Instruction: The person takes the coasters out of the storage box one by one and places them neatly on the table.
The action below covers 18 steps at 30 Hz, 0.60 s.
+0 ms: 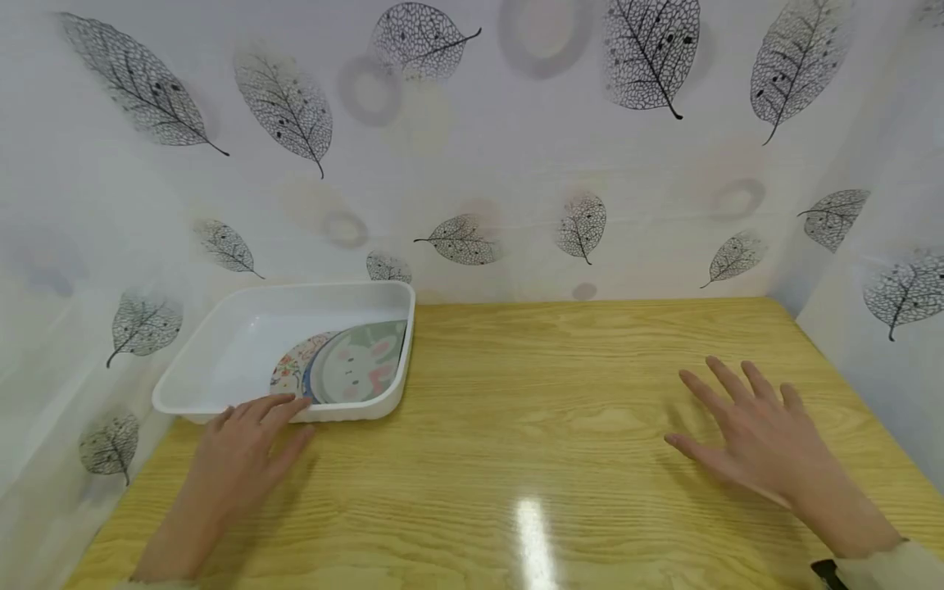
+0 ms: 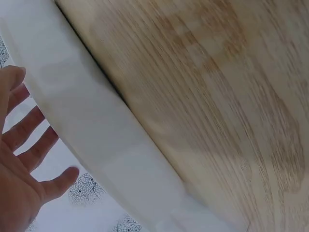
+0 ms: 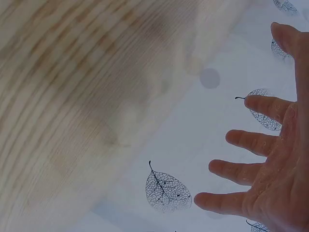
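Note:
A white plastic basin [image 1: 339,288] stands at the left of the table. Inside it, toward the right, lie overlapping flat pieces: a rabbit-printed one [image 1: 356,369] on top and a floral one [image 1: 295,360] partly covered, with a blue edge between them. My left hand [image 1: 239,459] is at the basin's front rim, fingers reaching to the edge. In the left wrist view the spread fingers of that hand [image 2: 21,169] lie beside the basin's wall [image 2: 106,125]. Over the table's right side my right hand [image 1: 767,442] hovers with fingers spread, holding nothing.
The wood-grain table [image 1: 516,393] reaches back to a white curtain [image 1: 479,156] printed with leaves, which also hangs along both sides. A bright light reflection shows near the front middle. A dark band [image 1: 829,574] sits at the right wrist.

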{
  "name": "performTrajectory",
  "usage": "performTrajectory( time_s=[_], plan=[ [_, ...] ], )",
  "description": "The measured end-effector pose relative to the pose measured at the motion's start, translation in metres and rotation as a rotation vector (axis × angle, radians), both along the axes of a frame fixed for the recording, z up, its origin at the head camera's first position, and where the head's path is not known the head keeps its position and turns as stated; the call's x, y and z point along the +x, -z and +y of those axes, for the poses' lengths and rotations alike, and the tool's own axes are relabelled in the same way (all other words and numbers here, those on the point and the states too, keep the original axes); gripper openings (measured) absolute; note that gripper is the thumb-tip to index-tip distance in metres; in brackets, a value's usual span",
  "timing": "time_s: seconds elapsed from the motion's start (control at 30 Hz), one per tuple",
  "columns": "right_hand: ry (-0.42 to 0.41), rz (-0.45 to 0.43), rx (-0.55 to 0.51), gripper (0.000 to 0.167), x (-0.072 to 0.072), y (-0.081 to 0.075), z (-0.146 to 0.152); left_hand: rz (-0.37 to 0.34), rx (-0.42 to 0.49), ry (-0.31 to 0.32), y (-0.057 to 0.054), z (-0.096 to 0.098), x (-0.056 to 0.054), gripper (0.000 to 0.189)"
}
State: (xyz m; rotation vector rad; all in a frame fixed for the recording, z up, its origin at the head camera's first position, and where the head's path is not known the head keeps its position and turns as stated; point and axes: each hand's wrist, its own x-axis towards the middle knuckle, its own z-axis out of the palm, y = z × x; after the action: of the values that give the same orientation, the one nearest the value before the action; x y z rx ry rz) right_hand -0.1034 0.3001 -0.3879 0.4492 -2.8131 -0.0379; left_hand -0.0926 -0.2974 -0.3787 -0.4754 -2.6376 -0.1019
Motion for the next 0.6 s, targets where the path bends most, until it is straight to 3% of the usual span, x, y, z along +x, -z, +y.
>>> performTrajectory(
  time_s=[0.3,0.6],
  plan=[
    [-0.095,-0.001,-0.022,0.077,-0.016,-0.01,-0.032,0.129,0.064,0.05,0.008,-0.001,-0.009,0.027],
    [-0.145,-0.029,-0.033,0.071,-0.023,-0.013,-0.052,0.127,0.055,0.001,0.009,0.003,-0.01,0.023]
  ],
)
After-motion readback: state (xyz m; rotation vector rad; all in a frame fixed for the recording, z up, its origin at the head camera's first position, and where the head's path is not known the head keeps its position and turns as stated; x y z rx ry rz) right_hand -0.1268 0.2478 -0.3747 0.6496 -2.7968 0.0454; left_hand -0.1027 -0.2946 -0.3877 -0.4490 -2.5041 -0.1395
